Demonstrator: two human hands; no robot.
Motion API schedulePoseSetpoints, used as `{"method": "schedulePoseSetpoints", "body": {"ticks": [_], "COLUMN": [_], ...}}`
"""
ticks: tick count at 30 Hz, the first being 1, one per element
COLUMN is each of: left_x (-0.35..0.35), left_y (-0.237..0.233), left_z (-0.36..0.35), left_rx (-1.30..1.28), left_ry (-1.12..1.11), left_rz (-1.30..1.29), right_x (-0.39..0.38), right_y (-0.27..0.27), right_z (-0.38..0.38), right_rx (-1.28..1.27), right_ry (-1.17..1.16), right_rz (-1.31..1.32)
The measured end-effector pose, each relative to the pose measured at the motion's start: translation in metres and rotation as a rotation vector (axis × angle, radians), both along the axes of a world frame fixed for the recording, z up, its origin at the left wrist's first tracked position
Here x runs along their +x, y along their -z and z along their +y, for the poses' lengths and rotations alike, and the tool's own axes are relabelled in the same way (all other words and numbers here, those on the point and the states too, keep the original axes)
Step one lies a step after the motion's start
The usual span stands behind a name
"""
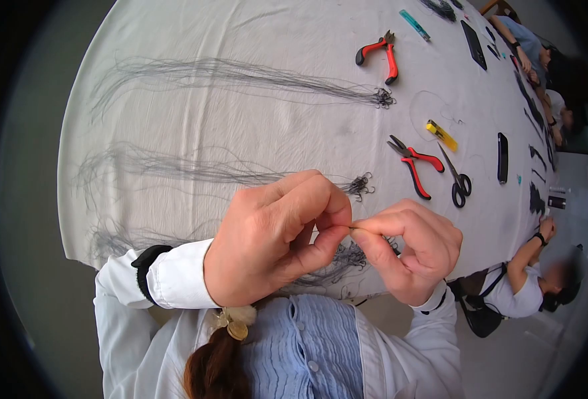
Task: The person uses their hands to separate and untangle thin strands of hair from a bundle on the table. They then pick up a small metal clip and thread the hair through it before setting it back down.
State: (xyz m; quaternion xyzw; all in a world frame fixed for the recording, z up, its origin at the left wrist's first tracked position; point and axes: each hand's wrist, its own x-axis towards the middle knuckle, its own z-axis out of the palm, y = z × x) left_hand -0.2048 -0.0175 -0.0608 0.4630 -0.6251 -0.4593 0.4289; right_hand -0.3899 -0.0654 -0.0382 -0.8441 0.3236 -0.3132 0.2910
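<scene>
My left hand (277, 236) and my right hand (410, 249) meet fingertip to fingertip in front of my chest. Each is closed in a pinch, and a short bit of thin dark line (352, 228) shows between them; whether a hook is on it is hidden by the fingers. Just beyond my hands lies a bundle of dark fish hooks (360, 186) with long fishing lines (194, 166) trailing left. Farther back rests another hook bundle (384, 98) with its lines (240, 74). A third bundle (350, 258) is partly covered by my hands.
On the white cloth (294, 33) lie red-handled pliers (413, 163), red-handled cutters (381, 53), scissors (459, 183), a yellow lighter (442, 135), a teal lighter (415, 25) and black phones (502, 158) (474, 45). Other people (523, 286) sit along the right side.
</scene>
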Motion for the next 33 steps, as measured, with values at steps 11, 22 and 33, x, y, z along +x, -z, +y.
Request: {"method": "schedulePoseSetpoints", "body": {"ticks": [11, 22, 33], "left_x": [-0.005, 0.001, 0.007], "left_y": [0.002, -0.010, -0.007], "left_z": [0.002, 0.000, -0.007], "left_rx": [-0.584, -0.143, 0.608], "left_ry": [-0.105, -0.006, 0.079], "left_rz": [-0.378, -0.135, 0.443], "right_x": [-0.007, -0.006, -0.001], "right_y": [-0.004, -0.004, 0.011], "right_z": [0.000, 0.001, -0.002], "right_rx": [0.945, 0.590, -0.357], "right_ry": [0.006, 0.007, -0.040], "right_rz": [-0.289, -0.173, -0.025]}}
